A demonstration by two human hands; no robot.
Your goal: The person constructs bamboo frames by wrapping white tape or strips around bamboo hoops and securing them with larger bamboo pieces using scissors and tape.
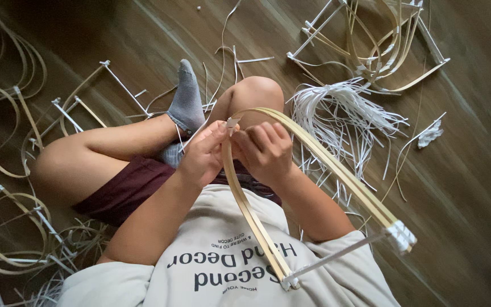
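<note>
Centrally, a bent bamboo strip frame (pixel 313 165) is pinched at its taped apex by the left hand (pixel 203 156) and the right hand (pixel 265 150), above crossed legs. White paper strips (pixel 342 113) and finished frames (pixel 382 51) are strewn on the wooden floor (pixel 467 170).

Beige printed t-shirt (pixel 223 267), maroon shorts (pixel 126 190), grey socks (pixel 187 99), bare hands (pixel 203 156)

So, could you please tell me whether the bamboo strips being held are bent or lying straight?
Bent. The bamboo strips curve into an arch from the left hand and right hand down to a white rod.
</note>
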